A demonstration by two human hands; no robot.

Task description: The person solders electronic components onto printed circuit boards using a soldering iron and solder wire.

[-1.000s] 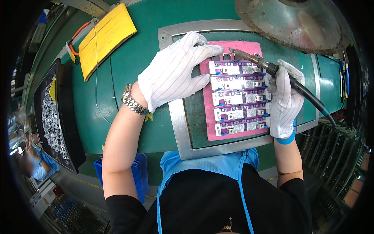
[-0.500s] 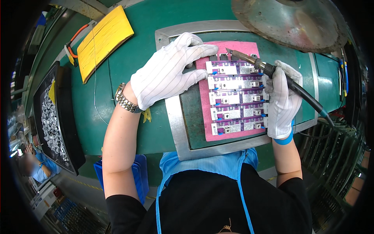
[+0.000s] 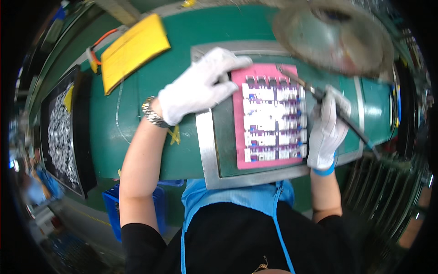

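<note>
Circuit boards point(image 3: 262, 122): on pink pad point(image 3: 264, 70)
Left hand point(image 3: 196, 91): at pad's edge, cannot tell grip
Right hand point(image 3: 327, 130): holding soldering iron point(image 3: 353, 126)

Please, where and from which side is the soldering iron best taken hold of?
Probably by its dark handle, from the right, as the right hand holds it: the soldering iron slants, its thin metal tip pointing up and left over the pink pad, its handle trailing down to the right.

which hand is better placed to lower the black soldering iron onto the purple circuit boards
Probably the white-gloved right hand, gripping the soldering iron near the circuit boards; the white-gloved left hand isn't touching it.
</note>
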